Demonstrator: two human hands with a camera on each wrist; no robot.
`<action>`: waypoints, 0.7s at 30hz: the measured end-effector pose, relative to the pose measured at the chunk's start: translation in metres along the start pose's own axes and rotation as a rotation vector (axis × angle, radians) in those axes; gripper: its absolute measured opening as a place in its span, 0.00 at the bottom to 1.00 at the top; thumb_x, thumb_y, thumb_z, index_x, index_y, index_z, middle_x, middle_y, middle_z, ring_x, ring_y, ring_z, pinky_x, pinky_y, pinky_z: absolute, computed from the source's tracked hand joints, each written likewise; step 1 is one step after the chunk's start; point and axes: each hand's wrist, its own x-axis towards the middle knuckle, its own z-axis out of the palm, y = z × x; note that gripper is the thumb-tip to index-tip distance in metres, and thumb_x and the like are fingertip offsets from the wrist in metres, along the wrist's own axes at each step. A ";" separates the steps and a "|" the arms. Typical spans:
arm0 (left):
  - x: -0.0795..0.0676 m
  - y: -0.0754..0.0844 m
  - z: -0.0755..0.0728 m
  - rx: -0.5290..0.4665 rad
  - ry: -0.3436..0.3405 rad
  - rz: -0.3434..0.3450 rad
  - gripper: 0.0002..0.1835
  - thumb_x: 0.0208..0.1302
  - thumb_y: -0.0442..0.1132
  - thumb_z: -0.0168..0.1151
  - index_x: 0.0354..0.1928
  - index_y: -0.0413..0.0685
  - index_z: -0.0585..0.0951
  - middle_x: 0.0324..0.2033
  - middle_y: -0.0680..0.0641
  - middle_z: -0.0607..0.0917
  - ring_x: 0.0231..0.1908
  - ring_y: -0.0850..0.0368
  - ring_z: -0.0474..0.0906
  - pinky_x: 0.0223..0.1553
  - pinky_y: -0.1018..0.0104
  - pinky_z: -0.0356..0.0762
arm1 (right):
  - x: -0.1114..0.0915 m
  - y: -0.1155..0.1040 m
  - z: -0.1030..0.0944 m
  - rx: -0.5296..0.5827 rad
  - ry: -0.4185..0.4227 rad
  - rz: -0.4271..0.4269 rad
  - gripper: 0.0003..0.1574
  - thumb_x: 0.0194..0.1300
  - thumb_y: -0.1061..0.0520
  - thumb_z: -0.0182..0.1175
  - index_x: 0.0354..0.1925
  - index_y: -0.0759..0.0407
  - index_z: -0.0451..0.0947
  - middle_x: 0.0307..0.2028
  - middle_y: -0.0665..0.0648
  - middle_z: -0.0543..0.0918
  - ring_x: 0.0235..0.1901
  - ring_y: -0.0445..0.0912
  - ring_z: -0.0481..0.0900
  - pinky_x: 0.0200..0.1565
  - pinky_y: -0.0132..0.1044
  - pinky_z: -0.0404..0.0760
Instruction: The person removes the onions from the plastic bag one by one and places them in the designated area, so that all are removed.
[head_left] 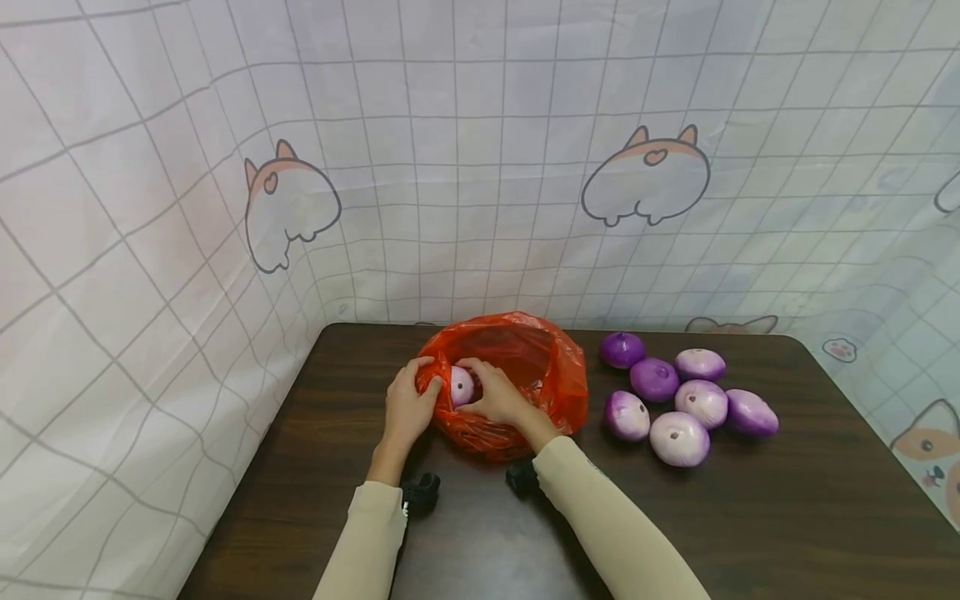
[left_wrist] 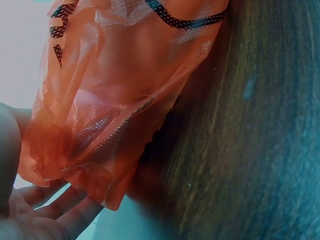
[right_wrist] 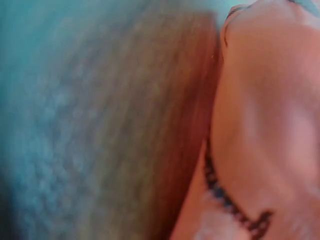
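An orange-red plastic bag (head_left: 566, 375) stands on the table with its mouth spread wide. At its left side my left hand (head_left: 411, 404) pinches the rim between thumb and fingers; the left wrist view shows the bag's thin film (left_wrist: 120, 75) by the fingers (left_wrist: 75, 210). Inside the mouth, a purple-and-white onion (head_left: 461, 386) is held by my right hand (head_left: 495, 396), its thumb and fingers curled about it. The onion's far side is hidden. In the right wrist view only the blurred bag wall (right_wrist: 270, 100) fills the right side, and the hand is out of sight.
Right of the bag, several purple and white onions (head_left: 678, 439) lie in a loose cluster on the dark wooden table (head_left: 750, 517). A grid-patterned cloth (head_left: 487, 167) hangs behind the table's back edge. Black wrist devices (head_left: 422, 493) sit below both wrists.
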 end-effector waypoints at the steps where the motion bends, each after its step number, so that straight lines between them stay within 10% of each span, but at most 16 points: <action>1: 0.000 0.000 0.000 -0.001 -0.002 0.002 0.21 0.69 0.41 0.64 0.63 0.50 0.79 0.60 0.37 0.82 0.61 0.37 0.78 0.65 0.39 0.73 | 0.001 0.001 0.000 -0.002 0.000 -0.006 0.48 0.58 0.55 0.76 0.72 0.52 0.65 0.67 0.59 0.75 0.64 0.56 0.74 0.68 0.55 0.75; 21: 0.000 0.001 0.002 -0.009 -0.021 -0.008 0.21 0.70 0.41 0.63 0.64 0.51 0.78 0.62 0.38 0.80 0.63 0.38 0.77 0.66 0.38 0.73 | 0.003 0.003 0.002 -0.067 -0.017 -0.007 0.52 0.60 0.52 0.75 0.76 0.51 0.61 0.71 0.58 0.72 0.67 0.57 0.73 0.69 0.57 0.73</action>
